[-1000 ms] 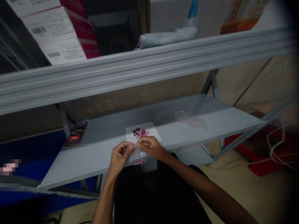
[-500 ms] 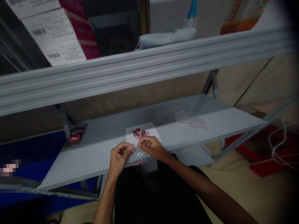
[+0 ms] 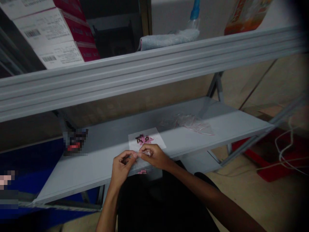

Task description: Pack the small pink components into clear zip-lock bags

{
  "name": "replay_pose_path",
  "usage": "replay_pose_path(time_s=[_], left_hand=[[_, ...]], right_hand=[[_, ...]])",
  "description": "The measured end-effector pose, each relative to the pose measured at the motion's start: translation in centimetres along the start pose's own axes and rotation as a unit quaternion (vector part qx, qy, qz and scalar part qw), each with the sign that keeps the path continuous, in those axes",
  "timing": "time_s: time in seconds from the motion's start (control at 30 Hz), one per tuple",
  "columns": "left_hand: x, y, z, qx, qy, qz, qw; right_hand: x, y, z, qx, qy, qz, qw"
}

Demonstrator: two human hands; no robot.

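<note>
Between my hands hangs a small clear plastic bag, with pink pieces at its bottom, just over the near edge of the grey shelf. My left hand pinches the top of the bag on its left side. Close beside it, my right hand pinches the same top edge from the right. The fingertips of both hands nearly meet there. Just beyond them, a white sheet of paper lies on the shelf, bearing a heap of small pink and dark brown pieces.
More clear plastic bags lie to the right on the grey shelf. A thick metal shelf edge runs across above, holding stacked boxes, a cloth and a bottle. A red tray and cables are at lower right.
My fingertips have drawn slightly along the bag's top edge, and my right fingers are curled closer to my left. The bag still hangs from both hands. The view has shifted slightly.
</note>
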State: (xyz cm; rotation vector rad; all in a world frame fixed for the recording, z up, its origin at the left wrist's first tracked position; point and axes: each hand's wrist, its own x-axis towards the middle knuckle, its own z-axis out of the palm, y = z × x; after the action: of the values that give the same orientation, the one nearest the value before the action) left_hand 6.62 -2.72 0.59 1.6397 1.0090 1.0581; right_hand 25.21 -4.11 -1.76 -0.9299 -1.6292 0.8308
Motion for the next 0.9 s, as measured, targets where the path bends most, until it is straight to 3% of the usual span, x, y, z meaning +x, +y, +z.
replay_pose_path(time_s=[0.27, 0.47, 0.7, 0.9], left_hand=[[-0.08, 0.00, -0.03, -0.001, -0.027, -0.002, 1.000], [0.04, -0.67, -0.03, -0.053, 0.033, -0.005, 0.998], [0.11, -0.57, 0.11, -0.015, -0.003, -0.006, 1.000], [0.24, -0.82, -0.05, -0.064, 0.044, -0.018, 0.997]], right_hand=[[-0.28, -0.31, -0.20, 0.004, -0.004, -0.016, 1.000], [-0.24, -0.48, -0.02, 0.078, 0.043, 0.039, 0.995], [-0.29, -0.78, -0.35, 0.083, 0.032, 0.012, 0.996], [-0.26, -0.31, 0.10, 0.147, 0.064, 0.049, 0.986]])
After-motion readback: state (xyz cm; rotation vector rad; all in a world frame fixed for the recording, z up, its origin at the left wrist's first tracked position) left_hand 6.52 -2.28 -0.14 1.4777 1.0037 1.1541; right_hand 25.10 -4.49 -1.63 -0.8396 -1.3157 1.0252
